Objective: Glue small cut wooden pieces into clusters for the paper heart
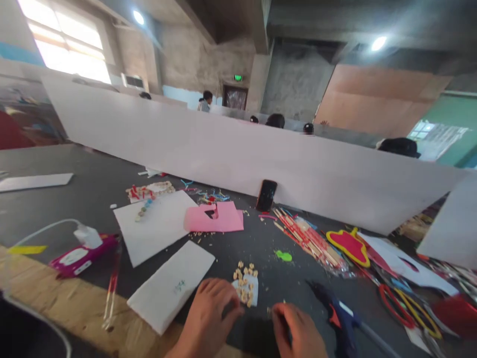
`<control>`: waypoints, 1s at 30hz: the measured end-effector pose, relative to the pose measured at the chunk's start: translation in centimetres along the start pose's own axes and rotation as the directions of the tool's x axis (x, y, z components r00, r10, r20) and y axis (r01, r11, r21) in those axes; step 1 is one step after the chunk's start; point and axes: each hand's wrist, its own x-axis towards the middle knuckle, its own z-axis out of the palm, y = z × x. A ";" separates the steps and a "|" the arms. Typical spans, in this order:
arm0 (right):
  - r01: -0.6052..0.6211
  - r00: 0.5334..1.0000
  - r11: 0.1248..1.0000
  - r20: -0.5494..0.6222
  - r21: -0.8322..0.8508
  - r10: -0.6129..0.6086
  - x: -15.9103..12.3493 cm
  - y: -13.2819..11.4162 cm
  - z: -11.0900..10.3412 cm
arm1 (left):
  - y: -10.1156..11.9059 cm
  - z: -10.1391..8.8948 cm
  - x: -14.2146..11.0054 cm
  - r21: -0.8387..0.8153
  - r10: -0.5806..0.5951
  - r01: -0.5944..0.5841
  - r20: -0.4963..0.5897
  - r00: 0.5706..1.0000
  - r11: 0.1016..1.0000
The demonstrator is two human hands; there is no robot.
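Bits (244,286) cluster on and around card (255,297), likely for easy reach; left hand (210,314) beside, right hand (300,329) apart, fingers curled, can't tell if pinching anything.

At the table's (268,268) near edge, our view cuts off both wrists, and we cannot tell whether our curled left hand (214,313) or right hand (298,328) pinches anything. Wooden pieces (244,286) partly hide their white card (255,294). We find the writing (179,286) on the white block (169,288) too small to read. Toward the near right corner, the glue gun's (345,315) lower end is cut off. Beyond the far edge, the partition (223,144) hides people's bodies.
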 end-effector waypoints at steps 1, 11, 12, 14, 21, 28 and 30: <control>0.014 1.000 1.000 -0.003 -0.006 -0.014 0.1 0.1 -0.3 | 0.0 -0.2 0.0 -0.007 -0.029 0.029 0.018 0.999 1.000; -0.166 0.962 0.984 0.209 -0.064 0.176 -1.2 -1.0 -0.2 | -0.8 -0.4 -0.6 0.017 -0.123 0.124 -0.047 0.991 0.992; -0.173 0.957 0.982 0.224 -0.072 0.185 -1.2 -1.1 -0.2 | -0.5 -0.3 -0.6 0.021 -0.117 0.118 -0.043 0.992 0.993; -0.178 0.948 0.980 0.252 -0.087 0.194 -1.2 -1.3 -0.2 | 0.2 -0.1 -0.7 0.026 -0.092 0.092 -0.024 0.996 0.995; -0.164 0.938 0.978 0.288 -0.130 0.195 -1.3 -1.2 -0.6 | 2.2 1.4 -0.9 0.020 -0.013 0.011 0.096 0.995 1.000; -0.187 0.945 0.966 0.238 -0.178 0.226 -1.9 0.8 -2.4 | 3.9 2.6 -0.5 -0.006 0.066 -0.065 0.136 0.988 0.998; -0.213 0.944 0.956 0.209 -0.203 0.255 -2.2 2.0 -3.0 | 4.0 2.7 -0.5 -0.011 0.058 -0.057 0.129 0.990 0.998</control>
